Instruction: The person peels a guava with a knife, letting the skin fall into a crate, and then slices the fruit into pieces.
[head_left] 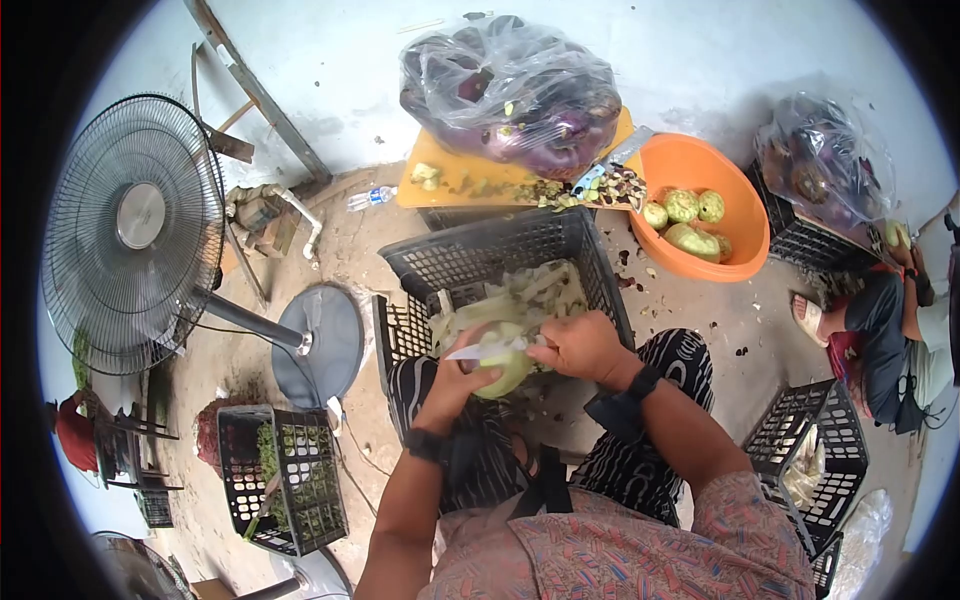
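My left hand [455,388] is wrapped around a round, pale green peeled vegetable [506,376], steadying it from the left and below. In my right hand [585,348] is a knife, its pale blade [488,350] lying across the top of the vegetable; the handle is hidden by my fingers. Both hands are over the near side of a black plastic crate [592,262] between my knees. Pale peel strips [545,290] lie heaped inside it.
Ahead, a yellow board [412,190] carries a bag of purple vegetables [530,110], scraps and another knife [625,150]. An orange basin [745,205] holds several peeled vegetables. A standing fan [140,215] and a crate of greens [285,480] are left; another person [885,330] sits at right.
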